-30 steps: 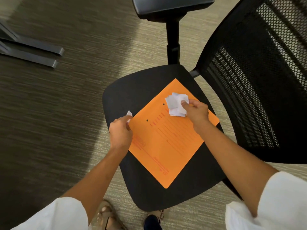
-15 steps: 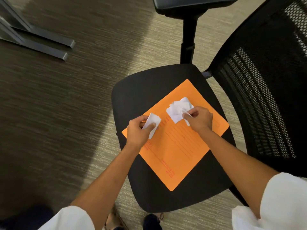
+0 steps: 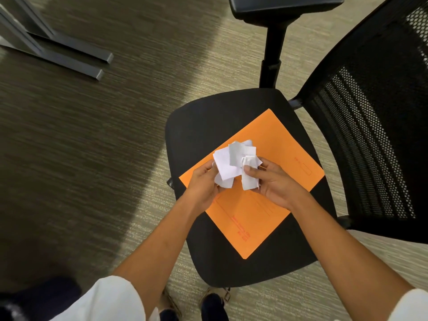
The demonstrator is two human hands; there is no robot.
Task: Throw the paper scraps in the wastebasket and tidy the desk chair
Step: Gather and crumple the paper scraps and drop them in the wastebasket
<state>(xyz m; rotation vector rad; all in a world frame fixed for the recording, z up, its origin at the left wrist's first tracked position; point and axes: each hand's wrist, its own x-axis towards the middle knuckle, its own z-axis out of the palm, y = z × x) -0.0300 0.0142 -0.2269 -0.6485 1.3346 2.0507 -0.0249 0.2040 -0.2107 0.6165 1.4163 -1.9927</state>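
Both hands mid-frame: left hand (image 3: pixel 203 181) & right hand (image 3: pixel 272 181) grasping white paper scraps (image 3: pixel 234 162) above orange envelope (image 3: pixel 261 212), flat on desk chair (image 3: pixel 201 126) seat.

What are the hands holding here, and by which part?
Both hold the white paper scraps: left hand at their left edge, right hand pinching the right-side pieces.

chair backrest (image 3: pixel 370 147) cropped, envelope (image 3: pixel 261 205) print illegible

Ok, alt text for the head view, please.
Both hands, left hand and right hand, hold a bunch of white paper scraps above an orange envelope lying on a black desk chair seat. Carpet surrounds it.
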